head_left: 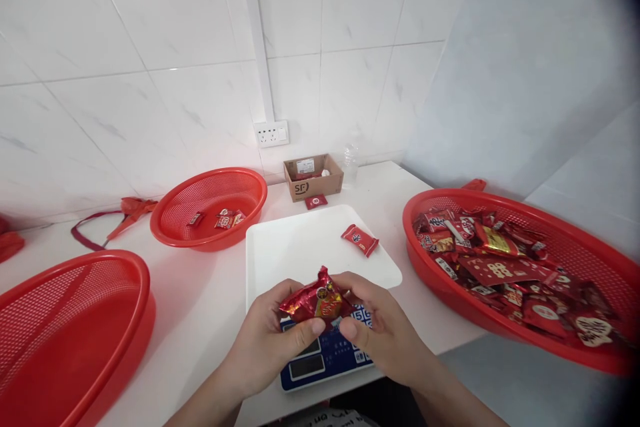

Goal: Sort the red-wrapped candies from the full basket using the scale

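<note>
Holding one red foil candy packet (316, 300) between both hands, low centre of view. On left hand (270, 340): grip closed round packet's left end, thumb on top, fingers curled under. On right hand (385, 327): grip closed on packet's right end, thumb and forefinger pinching. Packet crumpled, red-and-gold print facing up, lifted clear of everything below.

Directly under hands: blue scale (325, 363), display and keys partly hidden by fingers, readout not legible. On top of scale: white tray (300, 247), with one small wrapped candy (359, 240) near far right corner, well apart from held packet.

Right of tray: big basket (435, 280), red, heaped with red sweets (500, 267), overhanging desk edge. Back left of tray: second basket (200, 240), red, only a few loose candies (227, 219) inside. Near left: third basket (135, 347), red, cut off by frame edge.

Behind tray, against tiled wall: open cardboard box (313, 177). Flat red pouch (316, 201) just in front of box on white desk (200, 293). Clear plastic bottle (351, 163) just beside box on right. Wall socket (271, 134) above box, left of it. Red strap bundle (125, 210) on desk, left of second basket.
</note>
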Motion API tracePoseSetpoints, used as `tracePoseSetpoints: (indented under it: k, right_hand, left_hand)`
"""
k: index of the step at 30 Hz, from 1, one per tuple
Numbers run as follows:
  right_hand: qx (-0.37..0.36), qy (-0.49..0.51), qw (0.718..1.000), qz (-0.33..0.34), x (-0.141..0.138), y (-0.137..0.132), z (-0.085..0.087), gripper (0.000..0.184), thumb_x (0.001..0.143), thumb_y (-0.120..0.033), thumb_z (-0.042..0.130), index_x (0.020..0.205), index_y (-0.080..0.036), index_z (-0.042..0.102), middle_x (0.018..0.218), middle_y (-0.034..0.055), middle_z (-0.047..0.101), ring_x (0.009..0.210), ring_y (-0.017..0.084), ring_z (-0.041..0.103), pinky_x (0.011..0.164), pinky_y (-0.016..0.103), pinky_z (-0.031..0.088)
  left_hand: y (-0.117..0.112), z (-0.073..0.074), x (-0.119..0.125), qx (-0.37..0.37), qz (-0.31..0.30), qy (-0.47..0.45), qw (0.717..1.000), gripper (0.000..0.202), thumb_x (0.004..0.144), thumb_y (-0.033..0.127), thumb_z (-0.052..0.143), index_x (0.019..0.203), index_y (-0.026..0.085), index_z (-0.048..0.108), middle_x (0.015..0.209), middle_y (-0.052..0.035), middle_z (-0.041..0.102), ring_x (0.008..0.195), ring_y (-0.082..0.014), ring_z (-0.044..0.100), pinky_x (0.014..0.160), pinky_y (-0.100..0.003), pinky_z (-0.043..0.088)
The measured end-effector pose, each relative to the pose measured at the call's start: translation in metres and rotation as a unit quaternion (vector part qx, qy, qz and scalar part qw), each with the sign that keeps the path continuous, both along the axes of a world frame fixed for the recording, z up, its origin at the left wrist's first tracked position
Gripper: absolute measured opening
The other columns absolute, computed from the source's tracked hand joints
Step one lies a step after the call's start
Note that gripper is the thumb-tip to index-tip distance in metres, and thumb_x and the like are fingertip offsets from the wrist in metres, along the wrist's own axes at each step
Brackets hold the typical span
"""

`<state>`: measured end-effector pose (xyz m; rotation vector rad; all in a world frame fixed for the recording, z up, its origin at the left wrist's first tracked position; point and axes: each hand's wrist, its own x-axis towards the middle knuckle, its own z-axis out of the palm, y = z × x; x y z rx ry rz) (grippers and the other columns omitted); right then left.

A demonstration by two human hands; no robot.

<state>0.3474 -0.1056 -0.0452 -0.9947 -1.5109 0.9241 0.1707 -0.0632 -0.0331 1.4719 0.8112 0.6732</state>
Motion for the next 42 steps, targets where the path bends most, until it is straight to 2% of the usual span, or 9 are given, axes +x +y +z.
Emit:
tracePoseSetpoints:
  k: [2,5,8,13,18,25,28,32,42]
  right_hand:
    - [0.01,0.011,1.0,-0.017,0.001,0.002,0.002,0.038,0.081,-0.055,0.055,0.099,-0.022,0.059,0.091,0.0028,0.062,0.082,0.016,0.057,0.073,0.027,0.045]
    - [-0.024,-0.015,0.998,-0.058,0.0,0.004,0.002,0.029,0.085,-0.048,0.054,0.079,-0.02,0.058,0.071,-0.0007,0.056,0.065,0.012,0.052,0.061,0.023,0.041]
    - [-0.057,-0.007,0.995,-0.085,-0.003,0.006,0.002,0.034,0.087,-0.045,0.05,0.064,-0.019,0.047,0.058,-0.0041,0.045,0.055,0.01,0.041,0.052,0.022,0.035]
    - [-0.093,0.059,0.992,-0.059,-0.006,0.006,0.001,0.039,0.085,-0.049,0.05,0.061,-0.02,0.04,0.054,-0.006,0.038,0.05,0.009,0.033,0.047,0.021,0.029]
    - [-0.084,0.059,0.992,-0.076,-0.006,0.005,0.001,0.04,0.085,-0.049,0.051,0.06,-0.02,0.038,0.054,-0.0064,0.036,0.049,0.008,0.031,0.046,0.021,0.028]
    - [-0.073,0.041,0.994,-0.071,-0.007,0.005,-0.002,0.038,0.086,-0.048,0.051,0.063,-0.02,0.042,0.056,-0.0051,0.039,0.052,0.009,0.035,0.047,0.021,0.031]
    - [-0.076,0.056,0.995,-0.032,-0.006,0.005,-0.003,0.036,0.083,-0.053,0.054,0.074,-0.019,0.053,0.064,-0.0017,0.051,0.058,0.011,0.045,0.054,0.023,0.038]
    - [-0.088,-0.004,0.996,0.023,-0.006,0.005,-0.002,0.04,0.082,-0.057,0.054,0.086,-0.018,0.061,0.08,0.0033,0.062,0.074,0.016,0.055,0.067,0.027,0.043]
    - [-0.071,-0.146,0.985,-0.048,-0.009,0.014,-0.011,0.044,0.09,-0.053,0.041,0.072,-0.016,0.057,0.069,0.0021,0.061,0.064,0.014,0.052,0.057,0.025,0.04]
  left_hand:
    - [0.0,0.002,0.001,0.028,-0.01,0.066,0.997,0.022,0.074,0.035,0.068,0.082,0.016,0.059,0.072,0.0013,0.055,0.067,-0.0123,0.047,0.06,-0.022,0.038]
    - [-0.001,0.001,0.003,0.037,-0.028,0.098,0.994,0.023,0.074,0.036,0.067,0.082,0.016,0.059,0.073,0.0003,0.056,0.067,-0.0133,0.047,0.061,-0.023,0.038]
    - [-0.001,-0.002,0.003,0.025,-0.04,0.053,0.997,0.028,0.076,0.041,0.065,0.083,0.015,0.06,0.076,-0.0021,0.059,0.072,-0.0157,0.052,0.065,-0.026,0.041]
    - [-0.002,-0.002,0.001,0.027,-0.064,-0.005,0.998,0.028,0.079,0.041,0.063,0.088,0.015,0.063,0.084,-0.0043,0.064,0.079,-0.0177,0.057,0.073,-0.027,0.045]
    - [-0.002,-0.003,-0.002,0.043,-0.046,-0.025,0.998,0.03,0.083,0.045,0.057,0.092,0.016,0.061,0.081,-0.0035,0.063,0.073,-0.0153,0.055,0.066,-0.025,0.044]
    - [-0.001,-0.002,-0.002,0.061,0.028,-0.012,0.998,0.03,0.085,0.044,0.053,0.074,0.016,0.058,0.066,0.0006,0.053,0.063,-0.0123,0.047,0.058,-0.022,0.039]
    - [0.0,-0.004,-0.003,0.081,0.063,-0.027,0.994,0.028,0.086,0.041,0.054,0.074,0.017,0.058,0.065,0.0017,0.051,0.061,-0.0115,0.045,0.057,-0.022,0.038]
    - [0.004,-0.011,-0.005,0.078,0.089,-0.071,0.99,0.025,0.088,0.04,0.053,0.077,0.018,0.058,0.067,0.0024,0.054,0.064,-0.0109,0.046,0.061,-0.021,0.039]
    - [0.012,-0.019,-0.001,0.052,0.082,-0.064,0.993,0.031,0.083,0.041,0.059,0.104,0.019,0.051,0.084,-0.0013,0.06,0.08,-0.016,0.058,0.071,-0.027,0.047]
